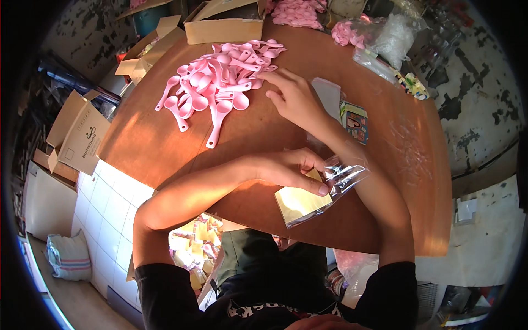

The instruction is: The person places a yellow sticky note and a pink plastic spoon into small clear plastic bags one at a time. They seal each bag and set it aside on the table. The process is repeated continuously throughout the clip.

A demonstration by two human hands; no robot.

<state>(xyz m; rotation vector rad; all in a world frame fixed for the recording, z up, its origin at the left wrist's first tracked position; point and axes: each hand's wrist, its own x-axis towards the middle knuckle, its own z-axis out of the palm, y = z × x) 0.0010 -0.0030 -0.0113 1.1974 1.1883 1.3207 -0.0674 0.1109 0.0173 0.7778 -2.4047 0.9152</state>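
Note:
A heap of pink plastic measuring spoons (220, 74) lies on the brown table, some scoop side up and others turned over. My right hand (291, 96) reaches to the right edge of this heap. Its index finger is stretched out at the spoons and its thumb stands apart; I see nothing held in it. Close to the table's near edge, my left hand (297, 168) pinches a clear plastic bag (344, 175) with a pale yellow card (301, 199) inside. The bag's crinkled end passes by my right forearm.
Printed cards (355, 122) and a whitish sheet (327, 96) lie right of my right hand. An open cardboard box (225, 25) stands at the table's far edge. Clear plastic wrap (393, 41) sits at the back right. Beneath the table's near left edge are many yellow-carded packets (195, 242).

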